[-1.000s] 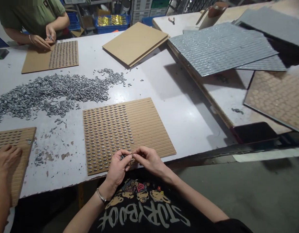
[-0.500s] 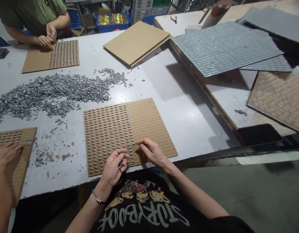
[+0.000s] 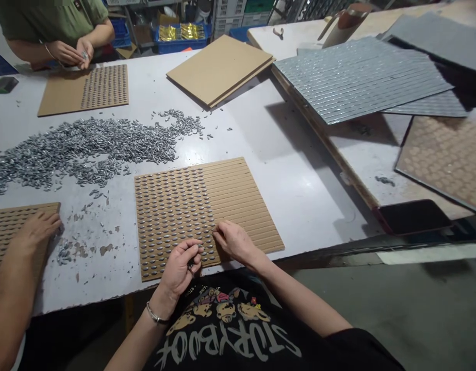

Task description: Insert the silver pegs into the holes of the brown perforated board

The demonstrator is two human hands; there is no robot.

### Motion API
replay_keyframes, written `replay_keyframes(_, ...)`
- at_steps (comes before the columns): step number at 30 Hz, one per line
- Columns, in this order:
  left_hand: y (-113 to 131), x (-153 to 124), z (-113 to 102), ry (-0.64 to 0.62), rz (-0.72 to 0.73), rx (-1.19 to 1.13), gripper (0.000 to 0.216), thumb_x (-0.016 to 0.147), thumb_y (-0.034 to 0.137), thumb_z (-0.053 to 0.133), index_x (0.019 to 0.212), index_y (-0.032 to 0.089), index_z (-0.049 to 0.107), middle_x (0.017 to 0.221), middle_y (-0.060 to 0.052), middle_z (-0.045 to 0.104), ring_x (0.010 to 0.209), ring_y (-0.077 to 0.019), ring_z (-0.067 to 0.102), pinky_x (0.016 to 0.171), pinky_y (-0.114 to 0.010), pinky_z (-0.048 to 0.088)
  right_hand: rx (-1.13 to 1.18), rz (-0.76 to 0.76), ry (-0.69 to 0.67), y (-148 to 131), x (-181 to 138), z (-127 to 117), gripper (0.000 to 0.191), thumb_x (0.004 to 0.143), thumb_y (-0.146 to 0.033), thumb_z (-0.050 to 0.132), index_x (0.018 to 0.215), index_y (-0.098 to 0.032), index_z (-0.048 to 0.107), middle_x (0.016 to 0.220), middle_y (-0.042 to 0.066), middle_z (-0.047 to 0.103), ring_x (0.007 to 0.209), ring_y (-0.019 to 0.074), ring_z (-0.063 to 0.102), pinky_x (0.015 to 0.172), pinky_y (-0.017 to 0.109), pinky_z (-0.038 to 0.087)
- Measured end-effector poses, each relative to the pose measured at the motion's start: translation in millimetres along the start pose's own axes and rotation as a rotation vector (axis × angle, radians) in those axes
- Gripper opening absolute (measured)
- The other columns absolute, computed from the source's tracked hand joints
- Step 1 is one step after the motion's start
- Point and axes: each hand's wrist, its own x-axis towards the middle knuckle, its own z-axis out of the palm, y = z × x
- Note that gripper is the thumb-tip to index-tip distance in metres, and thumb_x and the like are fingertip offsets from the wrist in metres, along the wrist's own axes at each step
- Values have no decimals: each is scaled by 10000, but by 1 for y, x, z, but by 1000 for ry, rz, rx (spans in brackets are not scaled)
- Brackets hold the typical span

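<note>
A brown ridged board (image 3: 243, 206) lies on the table in front of me. Rows of small grey spindle-shaped metal pieces (image 3: 171, 206) sit in the grooves of its left part, while the right part shows bare grooves. My left hand (image 3: 181, 265) is closed over the board's near edge, with a few dark metal pieces partly visible between the curled fingers. Just right of it, my right hand (image 3: 233, 241) is pinched at the end of the filled rows. Its fingertips are low over the board, and whatever is between them is too small or hidden to make out.
A long heap of metal pieces (image 3: 106, 147) lies beyond the board. Co-workers' hands are at another board (image 3: 13, 219) on the left and one (image 3: 62, 95) across the table. Stacked brown boards (image 3: 220, 69), grey ridged sheets (image 3: 357, 77) and a phone (image 3: 413, 216) are rightward.
My right hand has shifted slightly left, its fingertips closer together. The left co-worker's hand has moved to their board's right edge. The person across has drawn their hands up off their board.
</note>
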Motion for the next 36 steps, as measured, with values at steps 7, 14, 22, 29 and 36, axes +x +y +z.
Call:
replay_keyframes(7, 2, -1, 5, -13, -13, -19, 263, 682, 229, 791, 860, 127, 625, 775, -42, 639, 510, -28, 427, 400, -122, 275, 87, -14, 70, 5, 2, -2, 30, 858, -169, 529, 841, -194, 533, 778, 22, 612, 715, 159, 539, 654, 251, 367)
replay_keyframes(14, -12, -1, 6, -25, -9, 8, 275, 668, 245, 806, 837, 128, 624, 660, 14, 574, 462, -15, 383, 380, -126, 242, 509, -55, 50, -15, -31, -9, 132, 900, -296, 545, 892, -201, 636, 781, 10, 655, 696, 140, 584, 636, 239, 430)
replay_keyframes(22, -16, -2, 16, -39, 10, 28, 297, 748, 292, 733, 959, 116, 621, 791, -40, 627, 536, -40, 441, 416, -140, 303, 496, 96, 65, -2, -37, -3, 177, 883, -307, 536, 778, -187, 613, 706, 0, 624, 647, 133, 550, 590, 232, 404)
replay_keyframes(29, -1, -7, 8, 24, 32, 88, 275, 773, 318, 686, 924, 172, 510, 815, -55, 672, 494, -57, 441, 374, -138, 266, 104, 123, 32, 0, -17, 1, 167, 864, -241, 542, 714, -199, 601, 708, 15, 639, 676, 154, 562, 627, 247, 359)
replay_keyframes(36, -5, -10, 8, -61, -20, 67, 239, 781, 312, 685, 877, 143, 544, 825, -71, 681, 467, -33, 420, 350, -121, 234, 121, 203, 37, -5, -18, 2, 129, 855, -232, 568, 975, -184, 566, 681, -12, 625, 626, 155, 569, 593, 245, 363)
